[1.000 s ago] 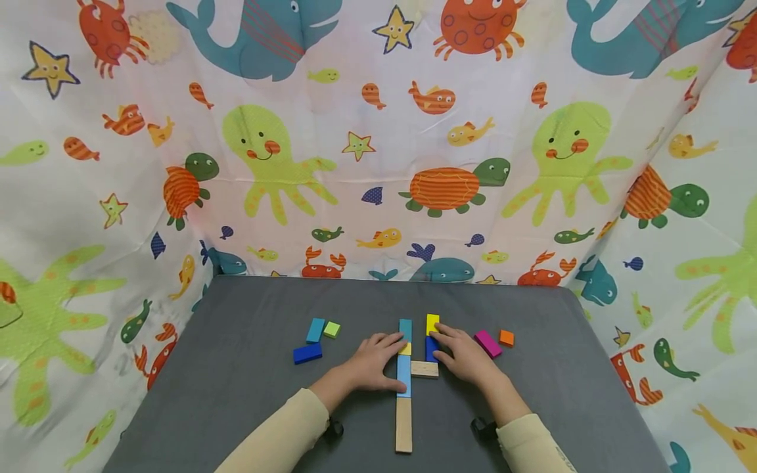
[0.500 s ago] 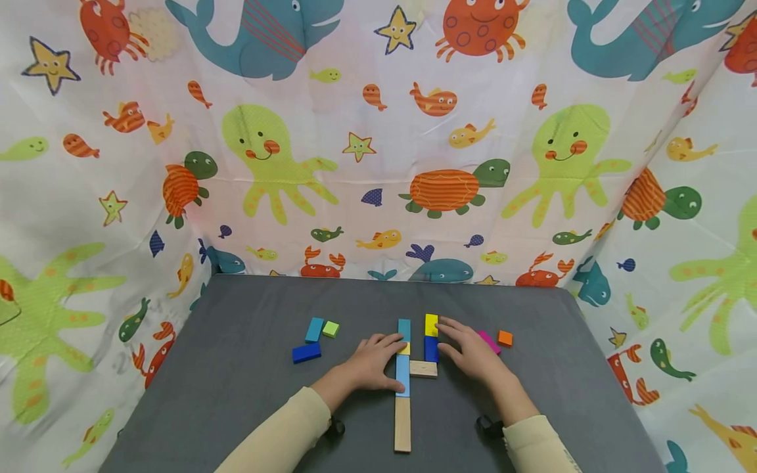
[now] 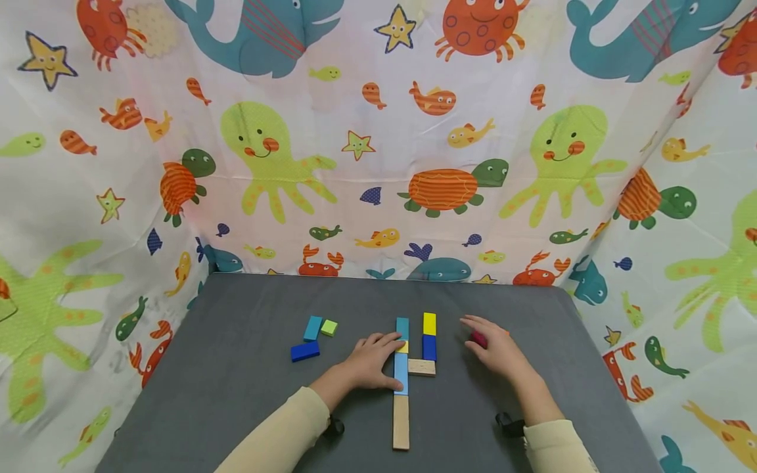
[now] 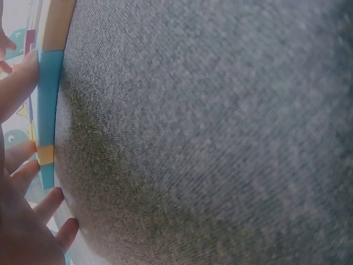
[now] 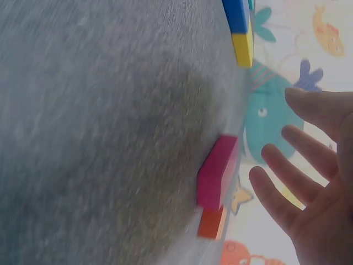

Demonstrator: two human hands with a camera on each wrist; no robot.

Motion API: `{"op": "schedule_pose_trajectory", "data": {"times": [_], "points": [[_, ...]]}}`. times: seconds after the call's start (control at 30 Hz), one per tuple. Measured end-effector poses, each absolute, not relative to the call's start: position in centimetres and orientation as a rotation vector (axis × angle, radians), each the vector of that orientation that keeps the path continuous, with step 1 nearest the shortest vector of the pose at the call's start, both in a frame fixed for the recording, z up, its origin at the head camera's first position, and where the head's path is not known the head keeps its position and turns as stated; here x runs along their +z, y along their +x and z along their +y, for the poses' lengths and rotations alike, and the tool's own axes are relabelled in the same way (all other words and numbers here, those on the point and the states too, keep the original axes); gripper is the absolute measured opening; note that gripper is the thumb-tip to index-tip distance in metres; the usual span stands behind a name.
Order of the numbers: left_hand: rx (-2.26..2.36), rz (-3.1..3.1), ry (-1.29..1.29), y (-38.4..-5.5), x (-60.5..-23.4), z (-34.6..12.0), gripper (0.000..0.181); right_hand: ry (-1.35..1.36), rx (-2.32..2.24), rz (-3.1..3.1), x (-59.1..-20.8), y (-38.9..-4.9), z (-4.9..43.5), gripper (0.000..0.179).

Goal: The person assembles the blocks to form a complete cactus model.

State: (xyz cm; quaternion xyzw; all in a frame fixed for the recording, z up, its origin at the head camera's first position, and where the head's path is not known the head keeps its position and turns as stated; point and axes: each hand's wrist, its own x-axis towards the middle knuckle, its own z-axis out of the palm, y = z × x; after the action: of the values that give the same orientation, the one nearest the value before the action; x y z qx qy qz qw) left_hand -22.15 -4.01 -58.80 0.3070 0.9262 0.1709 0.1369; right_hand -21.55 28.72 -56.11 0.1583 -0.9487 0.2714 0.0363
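Observation:
In the head view my left hand (image 3: 371, 361) lies over a straight column of blocks. Its thumb touches the light blue block (image 3: 402, 371), and its fingertips reach the small yellow block (image 3: 403, 347) and the teal block (image 3: 402, 326). A long plain wooden block (image 3: 401, 424) forms the near end. My right hand (image 3: 498, 349) hovers with fingers extended over the magenta block (image 5: 218, 172), apart from it in the right wrist view. An orange block (image 5: 212, 222) sits beyond the magenta one. Beside the column, a short wooden block (image 3: 422, 368) adjoins a dark blue block (image 3: 429, 348) topped by a yellow block (image 3: 430, 324).
On the left of the grey table (image 3: 260, 394) lie a loose teal block (image 3: 313, 328), a green cube (image 3: 329, 328) and a blue block (image 3: 304, 351). A curtain (image 3: 378, 131) printed with sea animals hangs behind the table and at both sides.
My right hand has left the yellow and dark blue blocks and moved right, over the magenta block. My left hand keeps its place on the column.

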Motion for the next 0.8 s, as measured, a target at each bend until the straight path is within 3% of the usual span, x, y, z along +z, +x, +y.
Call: {"op": "schedule_pose_trajectory", "data": {"times": [0.33,0.8], "points": [[0.509,2.669,0.865,-22.0,-58.2,-4.2,0.095,0.428,0.882,-2.925,-56.5,-21.2,31.2,0.054],[0.515,2.662,0.855,-21.8,-58.1,-4.0,0.096,0.412,0.797,-3.047,-58.1,-21.3,31.7,0.074]]}}
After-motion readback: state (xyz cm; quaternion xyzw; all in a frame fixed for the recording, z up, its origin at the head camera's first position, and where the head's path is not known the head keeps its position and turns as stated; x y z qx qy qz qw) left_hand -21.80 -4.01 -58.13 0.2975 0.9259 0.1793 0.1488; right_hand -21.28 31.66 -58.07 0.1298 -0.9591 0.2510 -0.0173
